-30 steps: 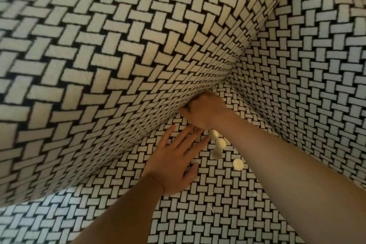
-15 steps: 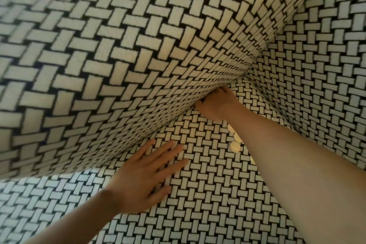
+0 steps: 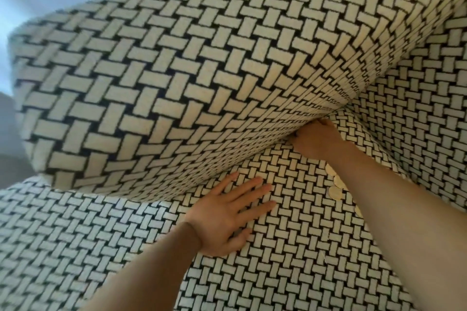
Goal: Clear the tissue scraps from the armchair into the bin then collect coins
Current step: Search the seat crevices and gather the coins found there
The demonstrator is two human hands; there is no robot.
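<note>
Woven black-and-cream fabric fills my feed: the basket-weave seat cushion (image 3: 177, 70) stands tipped up on the left, its lower edge gripped by the right hand (image 3: 316, 139) (fingers tucked out of sight underneath). I see the left hand (image 3: 222, 219) spread flat, fingers straight, on the matching patterned armchair seat base (image 3: 290, 272). Small round pale-gold coins (image 3: 334, 193) lie in a row on that base, right of the left hand and partly hidden by the right forearm.
</note>
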